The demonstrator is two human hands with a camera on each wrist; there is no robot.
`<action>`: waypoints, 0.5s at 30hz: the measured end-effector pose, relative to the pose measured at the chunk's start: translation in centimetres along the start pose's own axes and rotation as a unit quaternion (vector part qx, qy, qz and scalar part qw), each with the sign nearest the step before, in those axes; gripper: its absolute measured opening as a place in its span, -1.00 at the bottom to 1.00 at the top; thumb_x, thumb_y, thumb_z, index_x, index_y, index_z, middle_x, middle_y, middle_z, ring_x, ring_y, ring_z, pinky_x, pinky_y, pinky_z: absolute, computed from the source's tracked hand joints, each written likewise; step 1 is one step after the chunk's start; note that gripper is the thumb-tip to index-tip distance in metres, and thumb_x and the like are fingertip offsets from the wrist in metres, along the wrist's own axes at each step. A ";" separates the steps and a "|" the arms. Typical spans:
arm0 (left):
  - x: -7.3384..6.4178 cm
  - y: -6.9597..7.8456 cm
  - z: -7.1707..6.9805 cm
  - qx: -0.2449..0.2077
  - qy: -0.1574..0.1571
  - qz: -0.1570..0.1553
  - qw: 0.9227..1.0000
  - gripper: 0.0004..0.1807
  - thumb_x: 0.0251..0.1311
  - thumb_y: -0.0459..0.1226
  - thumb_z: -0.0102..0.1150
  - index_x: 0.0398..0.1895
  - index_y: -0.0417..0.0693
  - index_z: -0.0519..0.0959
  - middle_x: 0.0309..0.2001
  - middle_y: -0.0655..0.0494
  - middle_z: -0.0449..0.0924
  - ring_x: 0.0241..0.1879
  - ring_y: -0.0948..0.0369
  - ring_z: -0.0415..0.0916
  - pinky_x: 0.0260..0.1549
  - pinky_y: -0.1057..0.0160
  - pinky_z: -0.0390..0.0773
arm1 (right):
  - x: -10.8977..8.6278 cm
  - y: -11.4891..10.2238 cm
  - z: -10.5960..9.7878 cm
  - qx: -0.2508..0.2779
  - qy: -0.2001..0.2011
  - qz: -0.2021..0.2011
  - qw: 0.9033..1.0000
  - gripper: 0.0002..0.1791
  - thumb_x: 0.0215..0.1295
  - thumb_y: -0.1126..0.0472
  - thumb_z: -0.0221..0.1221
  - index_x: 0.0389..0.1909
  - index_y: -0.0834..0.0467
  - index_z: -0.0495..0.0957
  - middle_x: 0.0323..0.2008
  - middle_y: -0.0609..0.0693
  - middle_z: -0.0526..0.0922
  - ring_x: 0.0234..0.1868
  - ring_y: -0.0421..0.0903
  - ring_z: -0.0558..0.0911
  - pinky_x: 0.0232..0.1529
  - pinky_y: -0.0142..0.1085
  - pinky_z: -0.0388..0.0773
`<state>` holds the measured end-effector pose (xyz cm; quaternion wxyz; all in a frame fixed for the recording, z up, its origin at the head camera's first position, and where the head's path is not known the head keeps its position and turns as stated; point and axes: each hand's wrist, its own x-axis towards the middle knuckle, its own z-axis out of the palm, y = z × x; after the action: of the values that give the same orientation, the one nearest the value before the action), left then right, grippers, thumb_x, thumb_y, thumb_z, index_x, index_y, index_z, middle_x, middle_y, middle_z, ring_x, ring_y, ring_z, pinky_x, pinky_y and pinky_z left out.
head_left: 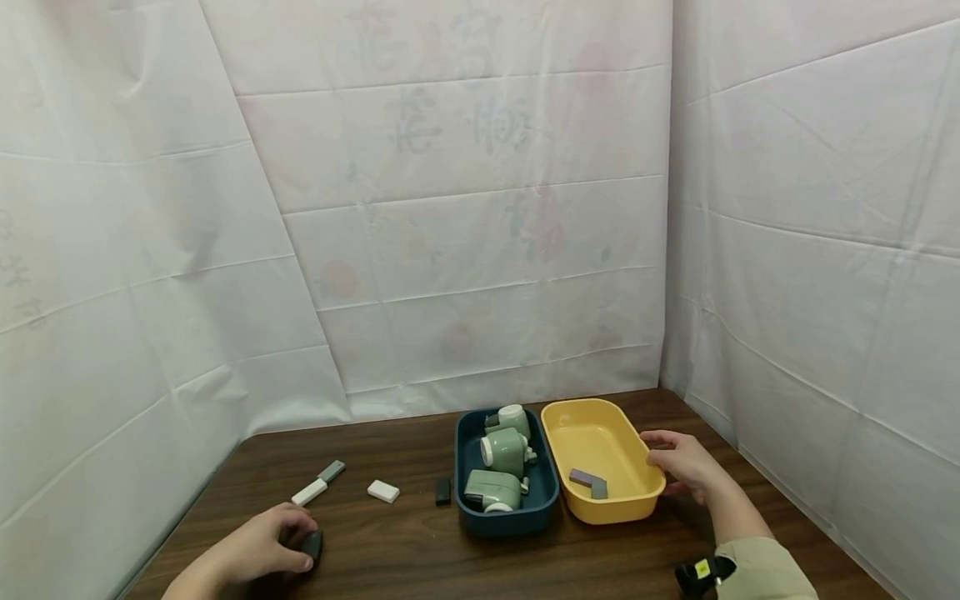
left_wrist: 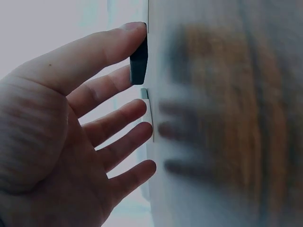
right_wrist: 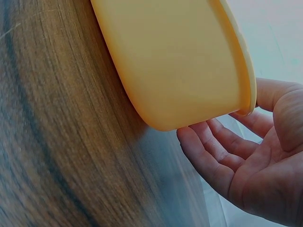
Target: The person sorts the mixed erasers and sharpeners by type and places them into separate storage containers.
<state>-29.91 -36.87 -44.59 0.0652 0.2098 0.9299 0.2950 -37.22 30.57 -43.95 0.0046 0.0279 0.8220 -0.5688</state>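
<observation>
Your left hand (head_left: 258,543) pinches a black block (head_left: 313,546), well left of the yellow tray (head_left: 611,511) (blue tray (head_left: 501,525) just beside it); your right hand (head_left: 684,462) grips the yellow tray's right rim.

The right hand (right_wrist: 255,165) grips a yellow plastic tub (right_wrist: 175,61), curved fingers at its outer wall, on the wood-grained table (right_wrist: 61,118), with white cloth (right_wrist: 279,38) beyond the table's edge.
</observation>
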 end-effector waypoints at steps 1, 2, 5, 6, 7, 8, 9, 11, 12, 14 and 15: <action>0.1 0.1 -0.1 0.002 0.003 0.003 1.000 -0.61 0.11 -0.14 0.52 -0.03 -0.06 0.65 0.08 -0.03 0.55 0.11 -0.20 0.47 -0.04 -0.07 0.54 | 0.0 0.0 0.0 0.000 0.001 0.001 1.000 -0.36 0.21 0.35 0.18 0.37 0.31 0.39 -0.03 0.24 0.57 -0.29 0.01 0.65 -0.34 -0.02 0.70; 0.2 0.2 -0.1 0.007 0.009 0.003 1.000 -0.59 0.09 -0.13 0.53 -0.03 -0.04 0.65 0.07 0.01 0.55 0.11 -0.17 0.47 -0.05 -0.04 0.54 | 0.0 0.0 0.0 -0.001 0.002 0.001 1.000 -0.36 0.22 0.35 0.18 0.37 0.31 0.39 0.00 0.25 0.57 -0.29 0.01 0.65 -0.34 -0.02 0.70; 0.5 0.5 -0.2 0.013 0.025 0.006 1.000 -0.58 0.07 -0.12 0.54 -0.02 -0.02 0.64 0.07 -0.02 0.55 0.11 -0.19 0.48 -0.04 -0.11 0.55 | -0.1 -0.1 0.0 -0.003 0.001 0.000 1.000 -0.36 0.23 0.34 0.18 0.37 0.31 0.39 0.03 0.27 0.56 -0.28 0.01 0.65 -0.34 -0.02 0.70; 0.6 0.6 -0.2 0.011 0.030 0.004 0.999 -0.57 0.07 -0.12 0.54 -0.02 -0.03 0.64 0.09 -0.06 0.54 0.12 -0.23 0.48 -0.03 -0.19 0.54 | 0.0 -0.1 0.0 -0.002 0.002 0.001 1.000 -0.36 0.22 0.34 0.18 0.37 0.31 0.39 0.03 0.27 0.56 -0.28 0.01 0.65 -0.34 -0.02 0.70; 0.7 0.7 -0.2 0.008 0.035 0.003 0.999 -0.57 0.07 -0.13 0.54 -0.01 -0.03 0.64 0.11 -0.10 0.54 0.13 -0.27 0.47 -0.02 -0.25 0.52 | 0.0 -0.1 0.1 -0.002 0.002 0.001 1.000 -0.36 0.22 0.34 0.18 0.37 0.31 0.39 0.03 0.27 0.56 -0.28 0.01 0.65 -0.34 -0.02 0.70; 0.8 0.8 -0.2 0.007 0.040 -0.002 0.999 -0.56 0.06 -0.12 0.54 -0.01 -0.02 0.63 0.13 -0.12 0.52 0.15 -0.29 0.46 -0.01 -0.28 0.51 | -0.1 -0.1 0.1 -0.002 0.002 0.000 1.000 -0.36 0.22 0.34 0.18 0.37 0.32 0.39 0.03 0.26 0.57 -0.28 0.01 0.65 -0.35 -0.02 0.70; 0.9 0.8 -0.2 0.003 0.044 -0.004 0.999 -0.56 0.06 -0.13 0.54 -0.01 -0.02 0.63 0.14 -0.15 0.52 0.16 -0.32 0.45 -0.01 -0.32 0.50 | -0.1 -0.1 0.1 -0.002 0.001 0.000 1.000 -0.36 0.22 0.35 0.18 0.37 0.32 0.39 0.02 0.26 0.57 -0.28 0.01 0.65 -0.35 -0.02 0.70; 1.1 1.0 -0.1 -0.002 0.052 -0.008 0.999 -0.55 0.06 -0.13 0.55 0.01 -0.02 0.63 0.16 -0.16 0.50 0.16 -0.33 0.45 0.01 -0.33 0.49 | -0.1 -0.1 0.1 -0.001 0.002 0.000 1.000 -0.36 0.22 0.35 0.18 0.37 0.32 0.39 0.00 0.25 0.57 -0.29 0.01 0.65 -0.35 -0.02 0.70; 1.3 1.1 -0.1 -0.003 0.056 -0.007 0.998 -0.54 0.06 -0.13 0.55 0.02 -0.03 0.63 0.17 -0.16 0.50 0.16 -0.33 0.45 0.01 -0.33 0.49 | -0.1 -0.1 0.1 -0.001 0.003 0.000 1.000 -0.37 0.22 0.35 0.18 0.36 0.32 0.40 0.00 0.25 0.57 -0.29 0.01 0.65 -0.35 -0.02 0.70; 1.6 1.3 0.0 0.000 0.066 0.001 0.998 -0.53 0.07 -0.13 0.55 0.03 -0.06 0.64 0.17 -0.16 0.49 0.15 -0.32 0.47 0.01 -0.31 0.50 | -0.1 -0.1 0.0 -0.001 0.003 0.001 1.000 -0.37 0.22 0.35 0.18 0.36 0.32 0.39 0.00 0.25 0.57 -0.29 0.01 0.64 -0.35 -0.03 0.70; 1.8 1.4 0.1 0.002 0.072 0.004 0.997 -0.52 0.06 -0.12 0.55 0.03 -0.06 0.64 0.17 -0.16 0.49 0.14 -0.31 0.48 0.01 -0.31 0.51 | -0.1 -0.1 0.0 -0.002 0.003 0.001 1.000 -0.37 0.22 0.35 0.17 0.37 0.32 0.39 0.00 0.25 0.57 -0.29 0.02 0.64 -0.35 -0.03 0.70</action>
<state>-31.01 -35.06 -43.87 -0.0032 0.1919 0.9318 0.3080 -37.14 30.52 -43.90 0.0028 0.0309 0.8229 -0.5674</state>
